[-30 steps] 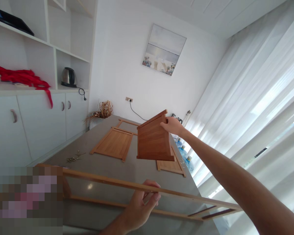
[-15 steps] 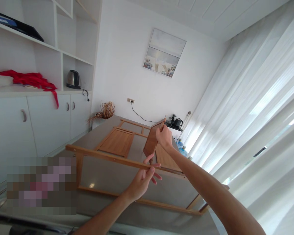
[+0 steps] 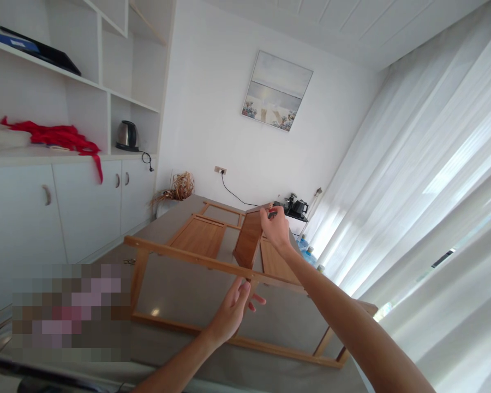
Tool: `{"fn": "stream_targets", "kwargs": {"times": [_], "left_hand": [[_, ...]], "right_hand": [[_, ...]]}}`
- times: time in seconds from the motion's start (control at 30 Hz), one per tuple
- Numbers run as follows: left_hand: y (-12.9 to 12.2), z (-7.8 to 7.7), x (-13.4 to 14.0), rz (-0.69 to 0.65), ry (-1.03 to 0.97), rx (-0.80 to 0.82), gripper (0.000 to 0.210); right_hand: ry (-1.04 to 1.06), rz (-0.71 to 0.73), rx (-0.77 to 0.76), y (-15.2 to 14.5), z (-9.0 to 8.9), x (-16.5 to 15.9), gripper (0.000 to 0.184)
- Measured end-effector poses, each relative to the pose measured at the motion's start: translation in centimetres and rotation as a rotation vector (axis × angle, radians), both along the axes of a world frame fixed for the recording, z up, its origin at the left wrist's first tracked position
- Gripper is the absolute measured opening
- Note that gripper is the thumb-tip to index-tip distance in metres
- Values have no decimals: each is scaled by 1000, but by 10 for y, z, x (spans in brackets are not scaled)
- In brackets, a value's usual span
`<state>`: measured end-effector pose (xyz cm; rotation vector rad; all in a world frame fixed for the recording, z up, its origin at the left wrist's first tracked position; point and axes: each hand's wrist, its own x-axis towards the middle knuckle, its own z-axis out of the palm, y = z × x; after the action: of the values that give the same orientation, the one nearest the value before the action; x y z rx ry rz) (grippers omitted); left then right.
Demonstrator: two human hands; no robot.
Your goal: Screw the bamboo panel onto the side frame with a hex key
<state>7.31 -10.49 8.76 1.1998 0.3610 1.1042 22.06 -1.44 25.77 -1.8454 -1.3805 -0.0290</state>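
Observation:
A long wooden frame stands on its side near the front of the grey table. Just under its top rail, my left hand pinches the frame near mid-length, thumb and forefinger together, other fingers loosely extended. Behind the rail, a wooden panel is tilted upright, its lower end close to the rail. My right hand is closed at the panel's upper edge. A small dark thing with a reddish part shows at that fist; I cannot make out its kind.
Flat wooden panels and another frame lie farther back on the grey table. Blue water bottles stand beyond its right side. White cabinets line the left, curtains the right. A patch at lower left is blurred.
My left hand has slipped from across the top rail to just below it, its fingers less spread. The tilted panel has shifted slightly left and shows more of its face. The view moved slightly.

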Motion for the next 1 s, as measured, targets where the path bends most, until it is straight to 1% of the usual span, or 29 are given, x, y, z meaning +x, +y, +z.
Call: {"fn": "stream_targets", "kwargs": {"times": [0.1,0.23,0.43,0.57,0.67,0.83,1.0], "left_hand": [[2,-3,-3,15,9,1,61],[3,-12,1,55,7,4,55],[-5,-23,9,118,24,56,44],[-12,-28,9,151,52,118,39],[-14,-30,7,163,73,132,37],[-16,-27,7,163,89,134,41],[-25,-14,1,162,129,166,48]], "right_hand": [[18,51,22,-3,11,4,41],[38,165,-18,-3,19,8,39],[59,240,-67,-6,20,5,39],[22,261,-97,-15,19,2,39],[-28,271,-129,-22,18,-2,38],[-123,284,-180,-32,15,-11,37],[-197,278,-179,-35,7,-15,38]]}}
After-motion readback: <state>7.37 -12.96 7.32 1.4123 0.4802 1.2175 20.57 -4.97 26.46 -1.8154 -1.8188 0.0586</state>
